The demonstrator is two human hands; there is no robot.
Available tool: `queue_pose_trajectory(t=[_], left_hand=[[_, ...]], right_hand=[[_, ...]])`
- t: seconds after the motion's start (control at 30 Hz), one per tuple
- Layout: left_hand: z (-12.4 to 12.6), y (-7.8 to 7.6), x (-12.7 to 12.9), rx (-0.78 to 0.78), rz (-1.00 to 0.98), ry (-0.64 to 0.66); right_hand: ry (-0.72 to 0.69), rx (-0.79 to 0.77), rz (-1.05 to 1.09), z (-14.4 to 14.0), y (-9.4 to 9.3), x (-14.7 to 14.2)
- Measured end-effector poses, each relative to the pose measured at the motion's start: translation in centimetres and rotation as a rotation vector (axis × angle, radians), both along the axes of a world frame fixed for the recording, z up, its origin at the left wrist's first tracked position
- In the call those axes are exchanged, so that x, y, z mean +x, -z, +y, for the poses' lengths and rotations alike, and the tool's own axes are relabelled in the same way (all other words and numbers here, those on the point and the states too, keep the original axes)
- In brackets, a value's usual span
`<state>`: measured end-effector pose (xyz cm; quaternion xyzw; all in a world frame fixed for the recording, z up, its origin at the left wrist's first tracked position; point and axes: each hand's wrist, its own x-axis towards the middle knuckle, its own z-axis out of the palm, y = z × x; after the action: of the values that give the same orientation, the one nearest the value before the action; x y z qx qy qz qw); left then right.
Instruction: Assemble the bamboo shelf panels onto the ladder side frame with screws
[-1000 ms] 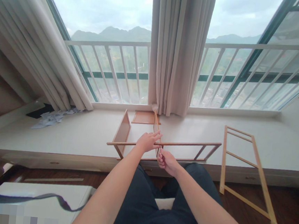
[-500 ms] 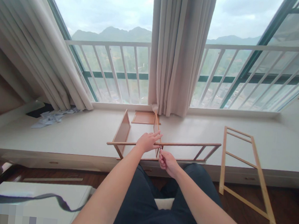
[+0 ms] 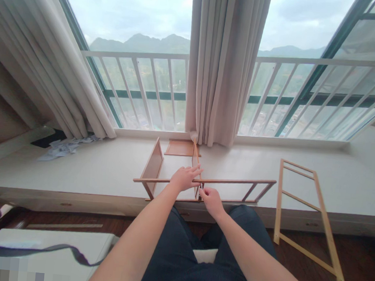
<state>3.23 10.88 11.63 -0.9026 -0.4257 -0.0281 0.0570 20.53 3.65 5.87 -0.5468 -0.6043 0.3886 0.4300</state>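
Observation:
A partly assembled wooden shelf frame (image 3: 236,181) lies on the white window ledge (image 3: 106,168), with an upright side panel (image 3: 153,166) at its left. My left hand (image 3: 184,178) rests flat on the frame's top rail, fingers spread and pointing right. Just below and to the right, my right hand (image 3: 211,200) is pinched on a small thin tool at the rail's underside; the tool is mostly hidden, so what kind it is stays unclear.
A second wooden ladder-like frame (image 3: 303,203) leans from the ledge down to the dark wood floor. A flat wooden board (image 3: 180,147) lies by the curtain (image 3: 225,65). Crumpled white paper (image 3: 64,146) sits at the ledge's left. My dark-trousered legs fill the foreground.
My right hand has moved slightly up and toward the rail. The left hand stays on the rail.

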Motion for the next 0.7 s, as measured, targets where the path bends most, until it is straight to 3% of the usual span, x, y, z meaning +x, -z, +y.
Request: queue_pose_trajectory(t=[0.27, 0.7], left_hand=[[-0.2, -0.2, 0.1, -0.005, -0.004, -0.005], [-0.1, -0.1, 0.1, 0.001, -0.003, 0.003]], right_hand=[[0.01, 0.066, -0.284, -0.2, -0.6, -0.1], [0.011, 0.011, -0.663, -0.1, -2.0, -0.3]])
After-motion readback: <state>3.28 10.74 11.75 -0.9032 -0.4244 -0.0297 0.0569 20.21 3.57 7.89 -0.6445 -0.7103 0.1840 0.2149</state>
